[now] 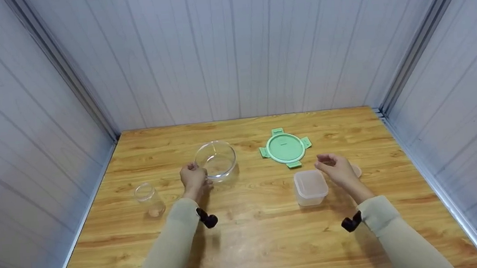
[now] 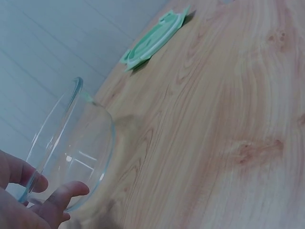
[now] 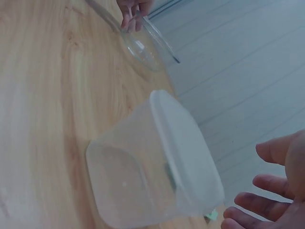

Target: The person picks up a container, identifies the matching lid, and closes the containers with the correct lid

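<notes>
My left hand [image 1: 194, 179] pinches the near left rim of a round clear glass bowl [image 1: 217, 159]. In the left wrist view the thumb and fingers sit on either side of the glass bowl's rim [image 2: 59, 136]. Just right of a frosted square plastic container [image 1: 311, 188], my right hand [image 1: 338, 171] is held with relaxed fingers and nothing in them. The right wrist view shows those fingers [image 3: 262, 205] apart from the container, which stands upright with a pale lid on top [image 3: 188, 148].
A round green lid [image 1: 286, 148] with flaps around its edge lies toward the back, between the bowl and the container. On the left stands a clear cylindrical jar [image 1: 148, 198]. A small pale round lid [image 1: 356, 170] is partly hidden behind the right hand. Panel walls [image 1: 232, 49] border the table.
</notes>
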`<state>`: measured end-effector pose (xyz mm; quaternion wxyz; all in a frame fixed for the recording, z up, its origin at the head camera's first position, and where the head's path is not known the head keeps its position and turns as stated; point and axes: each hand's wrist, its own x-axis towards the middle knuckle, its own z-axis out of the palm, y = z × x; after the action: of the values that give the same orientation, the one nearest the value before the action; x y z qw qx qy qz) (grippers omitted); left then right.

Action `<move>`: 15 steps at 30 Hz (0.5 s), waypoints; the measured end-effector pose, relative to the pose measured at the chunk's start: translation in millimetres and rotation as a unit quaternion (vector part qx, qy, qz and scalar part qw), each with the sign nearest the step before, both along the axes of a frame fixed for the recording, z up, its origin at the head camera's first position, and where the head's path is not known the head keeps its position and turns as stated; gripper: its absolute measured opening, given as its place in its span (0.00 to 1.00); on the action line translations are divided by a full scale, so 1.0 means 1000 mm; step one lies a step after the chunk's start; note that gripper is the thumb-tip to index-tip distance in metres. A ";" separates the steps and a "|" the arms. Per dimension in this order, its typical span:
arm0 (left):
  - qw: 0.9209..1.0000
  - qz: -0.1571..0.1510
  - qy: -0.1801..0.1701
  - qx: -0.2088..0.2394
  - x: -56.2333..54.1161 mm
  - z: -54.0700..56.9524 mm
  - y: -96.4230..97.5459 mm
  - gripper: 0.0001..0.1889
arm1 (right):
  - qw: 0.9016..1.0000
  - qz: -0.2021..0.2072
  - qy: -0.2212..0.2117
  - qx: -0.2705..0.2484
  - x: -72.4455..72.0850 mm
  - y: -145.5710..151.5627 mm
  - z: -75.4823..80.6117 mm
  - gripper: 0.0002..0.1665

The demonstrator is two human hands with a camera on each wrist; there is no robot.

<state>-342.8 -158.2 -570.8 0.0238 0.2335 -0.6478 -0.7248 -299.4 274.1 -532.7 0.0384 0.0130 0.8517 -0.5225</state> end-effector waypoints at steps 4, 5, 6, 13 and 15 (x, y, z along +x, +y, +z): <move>1.000 -0.012 0.006 -0.005 0.004 0.005 0.003 0.29 | 1.000 0.009 0.003 -0.016 -0.004 -0.008 0.006 0.33; 1.000 -0.013 0.007 -0.007 0.005 0.005 0.004 0.29 | 1.000 0.011 0.006 -0.019 -0.005 -0.011 0.007 0.33; 1.000 -0.015 0.008 -0.006 0.006 0.006 0.004 0.29 | 1.000 0.014 0.009 -0.020 -0.006 -0.013 0.008 0.33; 0.999 -0.032 0.012 -0.010 0.015 0.010 0.011 0.30 | 0.999 0.025 0.029 -0.035 -0.010 -0.035 0.008 0.33; 0.999 -0.037 0.013 -0.007 0.019 0.011 0.013 0.30 | 0.998 0.030 0.034 -0.043 -0.010 -0.041 0.009 0.33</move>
<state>-324.1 -145.5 -560.1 0.0070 0.1994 -0.6610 -0.7234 -309.3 232.6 -523.3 0.0254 -0.0319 0.8291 -0.5575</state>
